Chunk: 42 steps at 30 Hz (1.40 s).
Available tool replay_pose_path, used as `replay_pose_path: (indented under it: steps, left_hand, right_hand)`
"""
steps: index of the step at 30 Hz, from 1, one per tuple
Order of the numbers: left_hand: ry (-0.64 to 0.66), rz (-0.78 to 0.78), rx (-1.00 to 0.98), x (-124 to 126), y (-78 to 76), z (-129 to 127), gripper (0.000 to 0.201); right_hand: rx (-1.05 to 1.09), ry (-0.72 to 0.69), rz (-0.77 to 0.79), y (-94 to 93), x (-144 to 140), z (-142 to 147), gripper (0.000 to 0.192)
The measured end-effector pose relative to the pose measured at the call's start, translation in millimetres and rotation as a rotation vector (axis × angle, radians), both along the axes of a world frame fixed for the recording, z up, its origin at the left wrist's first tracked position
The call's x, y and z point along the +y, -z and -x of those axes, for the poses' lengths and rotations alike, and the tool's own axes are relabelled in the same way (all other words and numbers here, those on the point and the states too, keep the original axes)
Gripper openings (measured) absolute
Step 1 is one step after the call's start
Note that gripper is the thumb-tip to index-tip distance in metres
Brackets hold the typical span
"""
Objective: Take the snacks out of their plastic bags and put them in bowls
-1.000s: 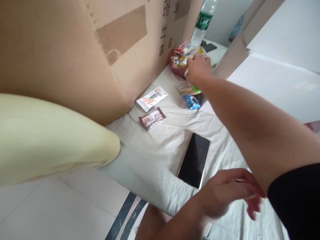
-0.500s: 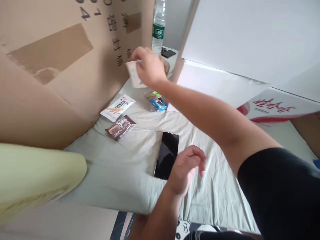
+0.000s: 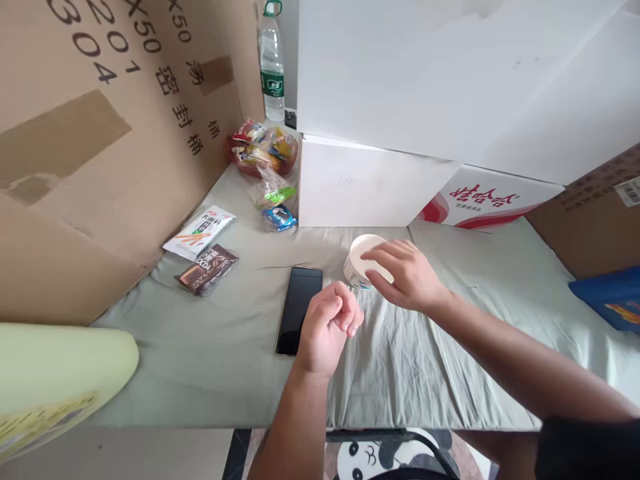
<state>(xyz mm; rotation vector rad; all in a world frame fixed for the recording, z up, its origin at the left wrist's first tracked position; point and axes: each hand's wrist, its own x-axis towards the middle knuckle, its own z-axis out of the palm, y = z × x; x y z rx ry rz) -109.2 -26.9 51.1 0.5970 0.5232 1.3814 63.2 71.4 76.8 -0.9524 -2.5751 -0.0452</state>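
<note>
A white paper cup with blue print stands upright on the cloth, its mouth facing up. My right hand is at the cup's right side, thumb and fingers apart over the rim; whether the fingertips touch it I cannot tell. Curled loosely with nothing visible in it, my left hand hovers by the right edge of a black smartphone. Left of the phone lie a brown cocoa snack packet and a white snack packet.
Large cardboard box on the left, white boxes behind the cup. At the back are a water bottle, a reddish bowl of snacks and a blue packet. A pale green rounded object sits front left, a blue bag far right.
My right hand has come from the back left, by the bottle, to the middle right; the cup it held there now stands on the cloth. The view has shifted rightward.
</note>
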Motion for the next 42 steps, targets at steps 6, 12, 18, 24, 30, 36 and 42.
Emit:
replay_pose_path:
  steps: [6,12,18,24,30,36,42]
  left_hand:
    - [-0.016,0.002,0.064,9.5,-1.3,-9.7,0.035]
    - [-0.036,0.063,0.124,14.0,4.7,-0.3,0.037]
    - [-0.041,0.081,0.139,13.4,5.3,2.9,0.039]
    - [-0.045,0.091,0.145,15.1,8.3,2.1,0.041]
    - [-0.067,0.083,0.135,12.7,9.8,7.0,0.04]
    - [-0.051,0.064,0.141,10.4,7.7,3.6,0.038]
    - [-0.045,0.074,0.203,8.4,10.3,-0.4,0.04]
  right_hand:
    - [-0.404,0.251,0.404,-54.8,83.1,96.6,0.056]
    - [-0.5,0.268,0.352,-36.2,133.6,110.5,0.063]
    - [-0.473,0.296,0.309,-23.1,157.9,111.2,0.069]
    - [-0.492,0.274,0.313,-17.5,174.6,114.1,0.071]
    - [-0.531,0.358,0.384,-10.2,172.2,73.4,0.065]
    - [-0.509,0.527,0.392,-8.6,170.3,28.8,0.057]
    - [-0.515,0.533,0.4,-8.4,186.6,26.7,0.053]
